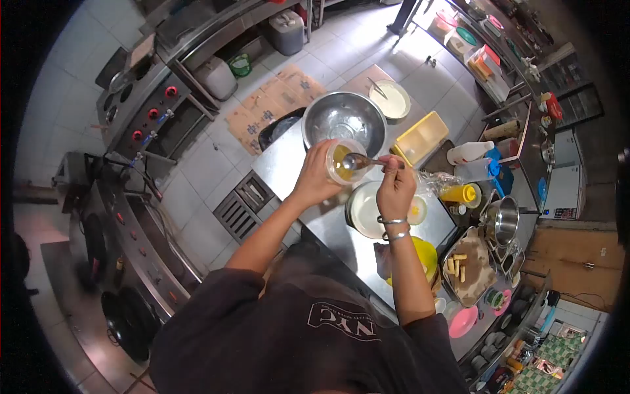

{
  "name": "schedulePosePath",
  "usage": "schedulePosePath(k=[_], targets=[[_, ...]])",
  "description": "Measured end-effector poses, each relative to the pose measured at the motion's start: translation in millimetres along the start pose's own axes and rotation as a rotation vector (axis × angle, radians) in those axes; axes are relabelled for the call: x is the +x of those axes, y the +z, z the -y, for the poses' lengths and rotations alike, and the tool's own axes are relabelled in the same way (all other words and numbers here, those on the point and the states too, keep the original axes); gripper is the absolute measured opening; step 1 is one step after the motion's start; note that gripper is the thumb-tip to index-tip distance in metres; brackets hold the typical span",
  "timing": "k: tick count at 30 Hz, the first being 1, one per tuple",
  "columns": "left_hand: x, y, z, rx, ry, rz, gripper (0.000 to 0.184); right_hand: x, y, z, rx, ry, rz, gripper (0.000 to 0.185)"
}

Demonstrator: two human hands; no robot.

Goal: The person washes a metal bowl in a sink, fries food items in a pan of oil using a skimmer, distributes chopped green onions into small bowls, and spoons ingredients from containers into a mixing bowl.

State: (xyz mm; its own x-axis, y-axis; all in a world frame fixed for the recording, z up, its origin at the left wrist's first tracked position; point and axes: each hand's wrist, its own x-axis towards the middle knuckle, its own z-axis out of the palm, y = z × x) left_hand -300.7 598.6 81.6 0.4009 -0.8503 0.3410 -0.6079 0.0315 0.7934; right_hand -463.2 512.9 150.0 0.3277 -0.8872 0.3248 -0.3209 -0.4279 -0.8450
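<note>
My left hand (315, 175) is wrapped round a clear plastic tub (340, 179) with yellow liquid inside, tilted over the steel table. Between the fingers of my right hand (396, 189) is the handle of a metal spoon (373, 161); its bowl is at the tub's mouth. Just beyond the tub stands a large steel bowl (328, 118). Below my hands sits a white round dish (365, 209), partly hidden by my right hand. A small pale bowl (417, 210) with something yellow in it is beside my right wrist.
A yellow rectangular container (430, 130), a white bottle (470, 152) and a yellow squeeze bottle (457, 194) stand to the right. A tray with rolls (474, 276), a yellow-green bowl (426, 257) and a pink plate (464, 321) are nearer. Stove controls (153, 113) lie at the left.
</note>
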Motion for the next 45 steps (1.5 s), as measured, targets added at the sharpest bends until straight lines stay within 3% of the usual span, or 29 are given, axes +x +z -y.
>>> schedulePosePath(k=[9,11,15,21,24,26,27,29,33,38,41,43,45], targets=[[33,17,32,0.119,0.076,0.036,0.09,22,55,-73,0.034,0.179,-0.09,0.04],[36,24,37,0.128,0.061,0.052,0.09,25,59,-87,0.111,0.4,-0.097,0.044],[44,28,48,0.131,0.016,0.003,0.09,38,59,-106,0.408,0.524,-0.137,0.046],[53,34,72,0.135,-0.05,-0.018,0.09,65,58,-109,0.502,0.536,-0.24,0.041],[57,29,79,0.176,-0.048,-0.038,0.089,75,57,-106,0.3,0.473,-0.264,0.04],[57,25,84,0.195,-0.044,-0.044,0.088,79,55,-98,0.045,0.137,-0.254,0.036],[57,24,89,0.172,-0.052,-0.028,0.09,81,53,-91,0.044,0.138,-0.254,0.036],[58,21,93,0.149,-0.058,-0.011,0.092,83,51,-80,-0.094,-0.099,-0.174,0.032],[66,18,91,0.135,-0.042,-0.015,0.092,78,50,-70,-0.033,-0.185,-0.194,0.028],[71,16,76,0.116,-0.07,0.038,0.091,68,70,-66,0.128,-0.099,-0.106,0.028],[74,18,70,0.162,0.015,-0.023,0.087,63,82,-74,0.031,0.021,-0.054,0.03],[72,19,70,0.166,0.03,-0.019,0.087,62,91,-93,0.001,-0.042,-0.125,0.034],[72,21,75,0.149,0.012,-0.013,0.088,62,93,-107,0.234,0.533,-0.095,0.038]])
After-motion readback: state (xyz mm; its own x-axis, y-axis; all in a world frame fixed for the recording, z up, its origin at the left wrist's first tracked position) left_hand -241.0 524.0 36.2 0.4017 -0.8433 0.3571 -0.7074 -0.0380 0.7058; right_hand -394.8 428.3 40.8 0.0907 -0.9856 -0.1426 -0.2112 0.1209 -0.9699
